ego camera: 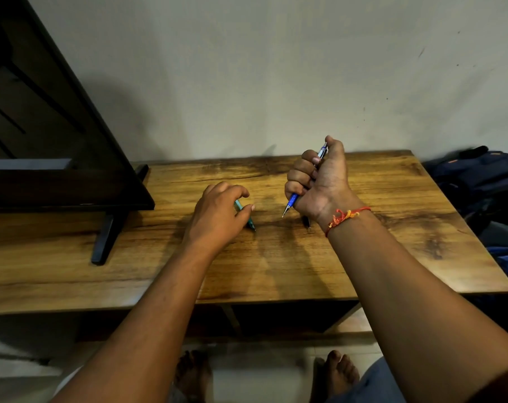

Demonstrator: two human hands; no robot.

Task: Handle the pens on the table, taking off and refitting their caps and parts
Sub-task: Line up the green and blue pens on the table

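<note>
**Left hand poised over the teal pen, right hand holding the blue one**

On the brown wood-grain table (276, 271), the left hand (218, 212) is nearest. Its fingers are loosely curved and spread over a slim teal plastic pen (250, 222), thumb on one side and forefinger on the other, not clamped. I cannot tell whether they touch it.

The teal pen lies flat, its long axis running from under the palm toward the near right, with the dark tip poking out past the thumb. Closing thumb and forefinger across the barrel looks like the likely next grasp.

A short dark pen (306, 221) lies mostly hidden beneath the right wrist.

Farther back, the right hand (319, 181) is clenched in a fist round a blue-and-silver pen (292, 201). The pen is held steeply above the table, tip down and toward the left hand.

A black television on a stand (58, 170) sits at the far left.
</note>
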